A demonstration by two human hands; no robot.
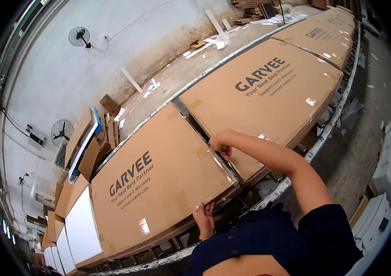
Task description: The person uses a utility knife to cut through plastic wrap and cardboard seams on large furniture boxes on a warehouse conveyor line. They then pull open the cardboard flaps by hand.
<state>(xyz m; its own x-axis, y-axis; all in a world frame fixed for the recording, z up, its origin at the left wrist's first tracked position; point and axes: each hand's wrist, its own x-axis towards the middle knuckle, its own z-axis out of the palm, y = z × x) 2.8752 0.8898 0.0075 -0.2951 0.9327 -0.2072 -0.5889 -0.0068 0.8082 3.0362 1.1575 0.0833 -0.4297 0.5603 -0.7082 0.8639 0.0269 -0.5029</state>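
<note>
Cardboard box (pixel 158 184), large and flat, wrapped in clear film, lies on a roller line (pixel 328 129) that runs from the near left to the far right; dark lettering printed on its top face. Left hand (pixel 204 220) sits at the box's near edge, close to its right corner, fingers curled up over the rim and pressing on the film there. Right hand (pixel 221 143) reaches across to the box's right edge, at the narrow gap between this box and the next box (pixel 269 92) on its right; fingers are closed around a small red thing (pixel 226 150), too small to tell what it is. The right forearm crosses over the near corner of that second box. The two boxes lie just beside each other, a dark slit between them. More boxes of the same kind (pixel 328 32) follow further along the line to the far right. To the near left, white flat panels (pixel 80 230) and stacked cardboard sheets (pixel 85 147) lie beside the first box. Beyond the line, a concrete floor strewn with white strips (pixel 152 87) and scraps, then a stained wall with two fans (pixel 79 37) mounted on it. White stacked pieces (pixel 388 175) stand on the floor at the right.
</note>
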